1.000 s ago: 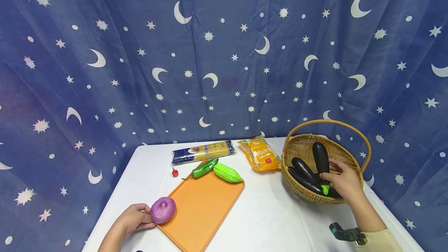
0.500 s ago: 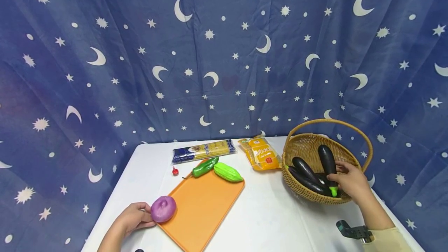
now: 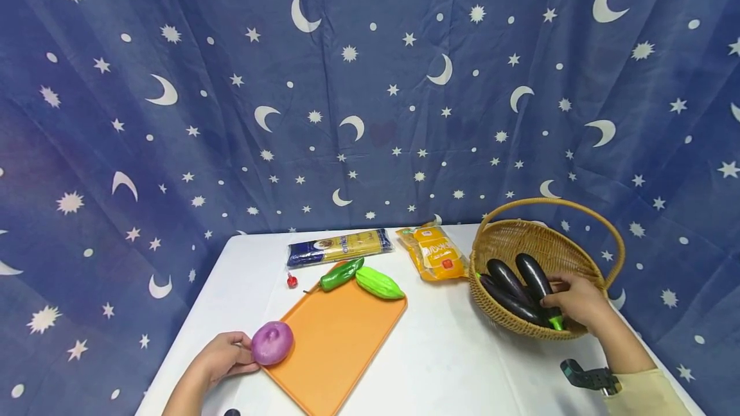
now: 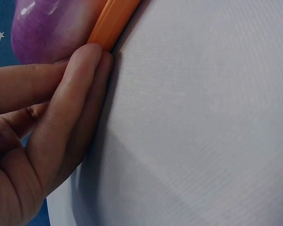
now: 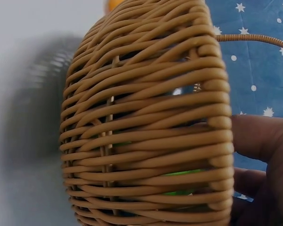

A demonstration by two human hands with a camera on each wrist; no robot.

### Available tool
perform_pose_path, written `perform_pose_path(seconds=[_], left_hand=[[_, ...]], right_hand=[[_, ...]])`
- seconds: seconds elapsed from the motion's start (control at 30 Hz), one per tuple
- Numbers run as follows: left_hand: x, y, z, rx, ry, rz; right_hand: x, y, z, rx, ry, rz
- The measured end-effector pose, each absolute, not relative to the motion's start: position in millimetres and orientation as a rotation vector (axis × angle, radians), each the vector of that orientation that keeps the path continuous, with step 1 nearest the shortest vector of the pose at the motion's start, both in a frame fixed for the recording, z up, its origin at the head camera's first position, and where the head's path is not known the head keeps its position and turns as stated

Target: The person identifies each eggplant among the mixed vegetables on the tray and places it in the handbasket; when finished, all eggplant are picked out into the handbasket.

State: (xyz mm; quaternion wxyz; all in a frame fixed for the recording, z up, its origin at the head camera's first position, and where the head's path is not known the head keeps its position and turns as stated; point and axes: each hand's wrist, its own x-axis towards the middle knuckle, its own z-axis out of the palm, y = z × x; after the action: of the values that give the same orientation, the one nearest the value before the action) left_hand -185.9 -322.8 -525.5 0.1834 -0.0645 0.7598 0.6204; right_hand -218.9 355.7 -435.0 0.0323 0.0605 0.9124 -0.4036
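Note:
At the left edge of the orange tray (image 3: 332, 345) my left hand (image 3: 222, 358) holds a purple onion (image 3: 272, 343) between thumb and fingers. In the left wrist view the thumb tip lies against the tray's rim (image 4: 114, 21), with the onion (image 4: 52, 28) just beyond it. My right hand (image 3: 578, 300) grips an eggplant (image 3: 534, 276), tilted with its green stem end toward me, inside the wicker basket (image 3: 526, 239). Other eggplants (image 3: 505, 280) lie beside it. From the right wrist, the basket wall (image 5: 151, 117) hides most of the contents and my fingertips.
A green pepper (image 3: 342, 275) and a light green bitter melon (image 3: 378, 283) lie across the tray's far end. Behind are a pasta pack (image 3: 341, 248) and an orange food bag (image 3: 436, 252). A small red item (image 3: 291, 281) sits left of the tray. The basket's handle (image 3: 557, 202) arches up.
My right hand has shifted slightly right and lowered its eggplant deeper into the basket, beside the others. My left hand and the onion have stayed in place.

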Motion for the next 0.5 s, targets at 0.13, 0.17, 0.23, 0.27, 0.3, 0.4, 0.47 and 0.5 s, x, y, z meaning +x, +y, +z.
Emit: perform_pose_path(seconds=[0.13,0.17,0.23,0.27,0.3,0.4,0.47,0.5], left_hand=[[-183.7,-322.6,-526.7,-0.187,2.159,1.74],[-183.2,-322.6,-527.1,-0.192,2.165,1.736],[-183.2,-322.6,-528.1,-0.202,2.175,1.73],[-183.7,-322.4,-528.5,-0.209,2.18,1.726],[-184.1,-322.3,-528.9,-0.217,2.184,1.723],[-185.3,-321.6,-529.5,-0.239,2.194,1.718],[-185.6,-321.1,-529.5,-0.24,2.198,1.718],[-185.5,-320.9,-529.3,-0.23,2.199,1.72]], right_hand=[[-219.8,355.4,-436.4,0.194,2.806,-1.204],[-220.5,355.6,-436.9,0.196,2.806,-1.19],[-222.2,356.3,-438.2,0.197,2.809,-1.163],[-223.1,356.8,-438.8,0.197,2.813,-1.147],[-223.8,357.2,-439.3,0.198,2.816,-1.136],[-225.4,357.9,-440.9,0.187,2.85,-1.077],[-225.9,357.9,-442.0,0.181,2.877,-1.032],[-225.9,357.7,-442.7,0.18,2.888,-1.008]])
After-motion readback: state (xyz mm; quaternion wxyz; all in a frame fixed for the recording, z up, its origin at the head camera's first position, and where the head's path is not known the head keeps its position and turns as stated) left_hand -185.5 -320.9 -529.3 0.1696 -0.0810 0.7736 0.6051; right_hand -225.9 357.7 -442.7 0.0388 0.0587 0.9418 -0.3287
